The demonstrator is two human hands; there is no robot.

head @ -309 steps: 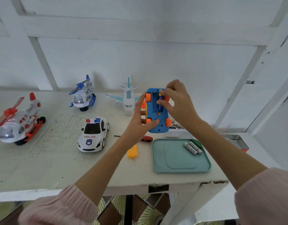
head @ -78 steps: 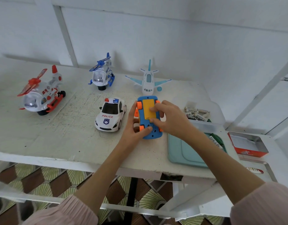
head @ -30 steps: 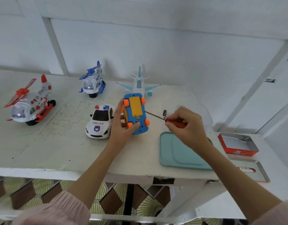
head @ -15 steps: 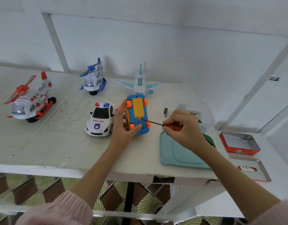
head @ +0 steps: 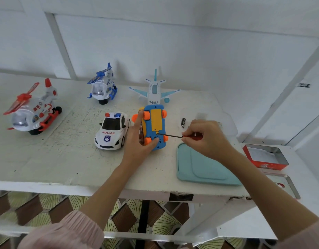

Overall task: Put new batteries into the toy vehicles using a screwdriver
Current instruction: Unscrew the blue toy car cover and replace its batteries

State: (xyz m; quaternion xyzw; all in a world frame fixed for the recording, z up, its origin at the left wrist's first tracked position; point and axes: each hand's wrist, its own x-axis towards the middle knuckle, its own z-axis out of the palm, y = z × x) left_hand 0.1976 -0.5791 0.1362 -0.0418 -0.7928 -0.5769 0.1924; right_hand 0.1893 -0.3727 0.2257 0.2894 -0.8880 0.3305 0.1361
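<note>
A blue toy car (head: 154,128) with orange wheels is turned belly-up, its yellow battery cover in place. My left hand (head: 139,142) grips it from the left side, thumb under its near end. My right hand (head: 205,139) holds a small red-handled screwdriver (head: 171,135) almost level. Its thin shaft points left and its tip rests at the near edge of the yellow cover. A single dark battery (head: 183,122) lies on the table behind the screwdriver.
A police car (head: 112,131) stands left of my left hand. Behind are a blue helicopter (head: 102,88), a white airplane (head: 154,90) and a red helicopter (head: 32,109). A teal tray (head: 201,168) lies under my right forearm. A red tin (head: 265,157) sits at right.
The yellow cover went back on the blue car. My right hand then picked up the screwdriver and brought its tip leftward onto the cover's near edge.
</note>
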